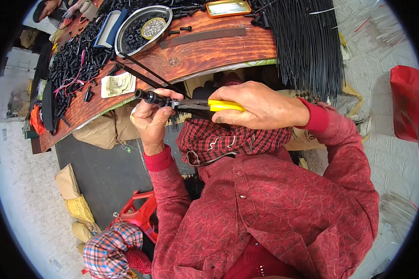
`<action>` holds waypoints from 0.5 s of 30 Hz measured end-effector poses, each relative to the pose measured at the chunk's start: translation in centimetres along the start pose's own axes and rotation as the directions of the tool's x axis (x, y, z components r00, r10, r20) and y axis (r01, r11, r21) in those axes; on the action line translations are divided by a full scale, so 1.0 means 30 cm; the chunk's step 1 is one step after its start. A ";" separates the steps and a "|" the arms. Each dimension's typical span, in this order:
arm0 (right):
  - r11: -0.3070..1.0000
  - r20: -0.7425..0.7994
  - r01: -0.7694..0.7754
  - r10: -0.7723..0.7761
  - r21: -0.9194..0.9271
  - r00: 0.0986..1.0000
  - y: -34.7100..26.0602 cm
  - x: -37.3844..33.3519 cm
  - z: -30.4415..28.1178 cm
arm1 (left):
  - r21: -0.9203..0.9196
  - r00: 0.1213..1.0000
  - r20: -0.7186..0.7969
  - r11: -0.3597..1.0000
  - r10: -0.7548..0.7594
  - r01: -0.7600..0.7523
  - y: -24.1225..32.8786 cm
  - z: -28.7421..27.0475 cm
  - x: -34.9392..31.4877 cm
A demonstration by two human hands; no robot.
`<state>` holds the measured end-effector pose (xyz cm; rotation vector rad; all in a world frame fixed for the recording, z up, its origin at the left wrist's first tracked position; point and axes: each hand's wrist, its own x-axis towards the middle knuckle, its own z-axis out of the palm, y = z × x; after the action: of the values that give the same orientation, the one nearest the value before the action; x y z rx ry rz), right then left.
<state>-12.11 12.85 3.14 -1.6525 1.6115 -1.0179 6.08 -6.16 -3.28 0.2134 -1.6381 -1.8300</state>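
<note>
My left hand (pixel 149 122) is closed around a black cylindrical plastic fitting (pixel 150 97), its end poking out past the fingers to the left. Closed on the yellow handles of a pair of pliers (pixel 224 106), my right hand (pixel 261 105) holds them level. The jaws meet the right end of the fitting at my left fingertips; what they bite on is too small to make out. Long thin black strips (pixel 142 73) slant behind the fitting, and I cannot tell whether my left hand holds them too. A checked red cloth (pixel 228 139) lies beneath the hands.
A wooden table (pixel 200 51) carries a metal bowl (pixel 121 45) of black parts, a yellow dish (pixel 153 28) of shiny pieces, paper notes (pixel 118 84) and heaped black fittings (pixel 74 65). Thin black rods (pixel 307 51) overhang its right end. A person in a checked sleeve (pixel 111 249) is lower left.
</note>
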 end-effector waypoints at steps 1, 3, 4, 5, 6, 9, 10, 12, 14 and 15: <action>0.996 0.061 -0.027 0.033 -0.085 0.998 -0.018 0.000 -0.014 | 0.022 1.000 0.014 1.000 0.015 -0.015 0.005 0.005 0.002; 0.984 0.120 -0.050 0.071 -0.168 0.990 -0.026 0.000 -0.023 | 0.044 0.999 0.029 0.999 0.027 -0.028 0.009 0.009 0.004; 0.994 0.170 -0.061 0.076 -0.093 0.982 -0.024 0.004 -0.028 | 0.042 0.999 0.042 0.998 0.034 -0.036 0.008 0.007 0.007; 0.997 0.221 -0.075 0.077 -0.018 0.972 -0.023 0.006 -0.030 | 0.041 0.998 0.055 0.998 0.041 -0.043 0.009 0.005 0.008; 0.997 0.222 -0.073 0.075 -0.018 0.972 -0.029 0.010 -0.030 | 0.043 0.998 0.054 0.998 0.041 -0.044 0.012 -0.001 0.004; 0.921 0.398 -0.316 0.209 0.227 0.893 -0.037 0.020 -0.016 | 0.041 0.996 0.084 0.998 0.038 -0.041 0.009 -0.015 -0.006; 0.842 0.439 -0.415 0.245 0.346 0.864 -0.030 0.016 0.008 | 0.034 0.995 0.089 0.998 0.056 -0.059 0.006 -0.018 -0.002; 0.739 0.486 -0.502 0.268 0.450 0.832 -0.025 0.011 0.053 | 0.031 0.993 0.091 0.996 0.076 -0.079 0.000 -0.027 0.001; 0.469 0.533 -0.572 0.229 0.673 0.815 -0.017 0.010 0.092 | 0.011 0.993 0.080 0.996 0.084 -0.085 -0.013 -0.039 0.004; 0.392 0.547 -0.574 0.192 0.719 0.815 0.015 0.007 0.118 | 0.014 0.993 0.078 0.996 0.089 -0.090 -0.018 -0.041 0.004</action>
<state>-9.35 12.29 0.95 -0.6192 0.8498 -0.9204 6.44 -7.23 -4.00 0.0760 -1.6900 -1.7767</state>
